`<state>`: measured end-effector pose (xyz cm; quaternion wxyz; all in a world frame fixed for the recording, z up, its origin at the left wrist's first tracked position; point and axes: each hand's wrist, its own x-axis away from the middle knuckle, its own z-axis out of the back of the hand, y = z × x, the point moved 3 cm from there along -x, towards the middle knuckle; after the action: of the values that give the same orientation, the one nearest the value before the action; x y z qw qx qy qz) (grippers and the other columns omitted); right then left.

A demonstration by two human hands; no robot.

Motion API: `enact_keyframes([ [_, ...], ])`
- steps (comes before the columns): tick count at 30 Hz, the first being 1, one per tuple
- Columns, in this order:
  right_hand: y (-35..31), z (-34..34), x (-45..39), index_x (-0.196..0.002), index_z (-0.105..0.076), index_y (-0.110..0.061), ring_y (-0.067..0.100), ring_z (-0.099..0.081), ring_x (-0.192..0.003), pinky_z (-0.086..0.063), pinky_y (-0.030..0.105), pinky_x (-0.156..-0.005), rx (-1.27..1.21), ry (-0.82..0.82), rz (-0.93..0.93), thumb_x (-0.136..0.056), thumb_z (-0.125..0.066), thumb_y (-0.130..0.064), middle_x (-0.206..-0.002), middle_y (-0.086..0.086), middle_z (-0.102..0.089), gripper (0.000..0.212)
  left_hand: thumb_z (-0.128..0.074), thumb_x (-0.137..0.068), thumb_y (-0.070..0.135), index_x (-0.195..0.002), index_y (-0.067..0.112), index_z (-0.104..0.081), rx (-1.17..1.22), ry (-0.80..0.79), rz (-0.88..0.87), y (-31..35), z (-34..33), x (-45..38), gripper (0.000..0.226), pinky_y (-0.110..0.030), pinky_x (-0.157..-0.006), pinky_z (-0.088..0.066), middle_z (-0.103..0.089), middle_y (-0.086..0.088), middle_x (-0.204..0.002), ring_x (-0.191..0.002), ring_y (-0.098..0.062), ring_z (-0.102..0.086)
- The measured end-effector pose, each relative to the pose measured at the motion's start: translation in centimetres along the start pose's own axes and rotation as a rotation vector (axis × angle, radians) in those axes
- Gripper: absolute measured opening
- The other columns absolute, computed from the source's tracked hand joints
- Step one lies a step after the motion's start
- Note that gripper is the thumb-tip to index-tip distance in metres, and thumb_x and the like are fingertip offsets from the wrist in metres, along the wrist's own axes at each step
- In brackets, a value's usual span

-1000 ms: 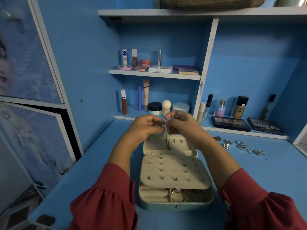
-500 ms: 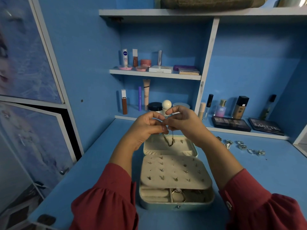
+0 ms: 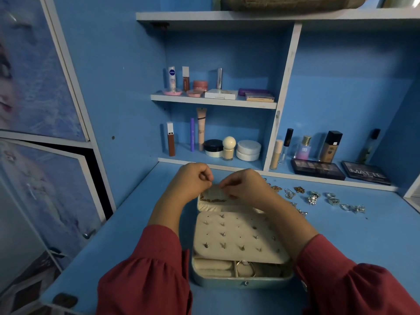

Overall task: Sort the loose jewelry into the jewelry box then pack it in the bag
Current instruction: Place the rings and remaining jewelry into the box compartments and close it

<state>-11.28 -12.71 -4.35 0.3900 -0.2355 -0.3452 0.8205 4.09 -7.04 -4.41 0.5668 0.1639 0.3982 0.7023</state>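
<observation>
Open jewelry box (image 3: 241,279) on the blue desk (image 3: 363,242), just in front of the person; cream earring panel (image 3: 238,237) lies over the near half, studded with small posts; below its near edge, padded ring rolls and a compartment holding a ring or two.

Both hands are over the far part of the box, at the lid (image 3: 205,206); left hand (image 3: 193,180) has its fingers curled, fingertips turned toward the lid's upper edge; what it pinches is too small to make out, so I cannot tell if it holds anything. Right hand (image 3: 245,186) likewise curled, fingertips meeting a pale flap or pocket in the lid; it seems to pinch that flap, though the grip is partly hidden.

Gold chain (image 3: 212,199) lies draped across the lid's inside, just under the fingertips of both hands; whether either hand touches it cannot be told.

Loose jewelry (image 3: 313,197) scattered on the desk to the right of the box, behind the right forearm; silver rings and gold pieces, well apart from the box's near edge.

Red sleeves (image 3: 147,269) cover both forearms; cosmetics (image 3: 213,147) stand on shelves behind; two eyeshadow palettes (image 3: 318,169) lie at the far right.
</observation>
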Motion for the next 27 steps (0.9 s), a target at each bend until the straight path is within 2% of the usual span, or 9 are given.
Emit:
enact_keyframes([
  [2,-0.1,-0.3,0.0,-0.097,-0.076,-0.020,0.000,-0.056,-0.064,-0.043,0.007,-0.061,0.109,-0.009,0.051,-0.086,-0.061,-0.006,-0.082,-0.007,-0.069,0.024,-0.063,-0.081,0.002,-0.070,0.025,-0.061,-0.103,0.027,-0.032,0.0,-0.3,-0.1,0.026,-0.026,-0.067,-0.050,-0.063,0.002,-0.077,-0.072,-0.013,-0.060],
  [4,-0.3,-0.6,-0.1,-0.105,-0.074,-0.019,0.002,-0.058,-0.074,-0.041,0.003,-0.064,0.201,-0.016,0.098,-0.088,-0.059,-0.008,-0.095,-0.007,-0.071,0.025,-0.059,-0.083,0.001,-0.074,0.023,-0.062,-0.155,0.051,-0.061,0.2,-0.4,-0.1,0.023,-0.029,-0.070,-0.052,-0.064,0.001,-0.083,-0.074,-0.015,-0.061],
  [8,-1.0,-1.0,-0.7,-0.112,-0.072,-0.017,0.012,-0.060,-0.100,-0.043,0.016,-0.087,0.395,-0.048,0.173,-0.092,-0.053,-0.008,-0.114,-0.003,-0.069,0.029,-0.053,-0.082,-0.003,-0.079,0.019,-0.060,-0.232,0.109,-0.080,0.5,-0.3,-0.3,0.023,-0.032,-0.070,-0.050,-0.058,0.003,-0.086,-0.078,-0.018,-0.057],
  [11,-1.6,-1.2,-1.4,-0.114,-0.071,-0.020,0.016,-0.058,-0.101,-0.043,0.021,-0.087,0.553,-0.096,0.173,-0.093,-0.051,-0.011,-0.114,-0.001,-0.068,0.031,-0.052,-0.082,-0.003,-0.087,0.017,-0.059,-0.313,0.091,-0.067,0.5,-0.7,-0.3,0.022,-0.036,-0.073,-0.051,-0.055,0.003,-0.089,-0.083,-0.020,-0.055],
  [14,-2.0,-1.7,-1.8,-0.118,-0.069,-0.022,0.020,-0.057,-0.101,-0.046,0.027,-0.090,0.658,-0.210,0.140,-0.095,-0.050,-0.015,-0.112,0.003,-0.066,0.030,-0.054,-0.081,-0.005,-0.086,0.019,-0.055,-0.353,0.074,-0.050,0.4,-1.0,-0.3,0.025,-0.033,-0.070,-0.050,-0.053,0.003,-0.090,-0.083,-0.020,-0.054],
  [22,-1.9,-2.2,-1.9,-0.115,-0.070,-0.019,0.021,-0.057,-0.102,-0.048,0.032,-0.094,0.659,-0.253,0.116,-0.095,-0.050,-0.017,-0.113,0.005,-0.064,0.028,-0.054,-0.081,-0.005,-0.083,0.022,-0.052,-0.434,-0.007,0.033,0.6,-0.8,-0.2,0.027,-0.034,-0.070,-0.050,-0.055,-0.004,-0.092,-0.085,-0.023,-0.055],
  [24,-2.1,-1.9,-1.6,-0.114,-0.071,-0.019,0.019,-0.057,-0.103,-0.047,0.030,-0.095,0.631,-0.266,0.119,-0.095,-0.051,-0.016,-0.114,0.003,-0.065,0.028,-0.054,-0.083,-0.004,-0.088,0.020,-0.056,-0.473,-0.049,0.045,0.9,-0.6,-0.1,0.024,-0.033,-0.071,-0.050,-0.057,-0.007,-0.096,-0.087,-0.024,-0.056],
  [27,-2.3,-1.5,-1.0,-0.111,-0.072,-0.021,0.015,-0.057,-0.103,-0.045,0.025,-0.093,0.564,-0.282,0.134,-0.094,-0.052,-0.014,-0.114,-0.002,-0.066,0.027,-0.054,-0.084,-0.005,-0.105,0.012,-0.062,-0.541,-0.151,0.077,1.6,-0.4,-0.1,0.028,-0.034,-0.079,-0.051,-0.058,-0.009,-0.107,-0.096,-0.026,-0.058],
])
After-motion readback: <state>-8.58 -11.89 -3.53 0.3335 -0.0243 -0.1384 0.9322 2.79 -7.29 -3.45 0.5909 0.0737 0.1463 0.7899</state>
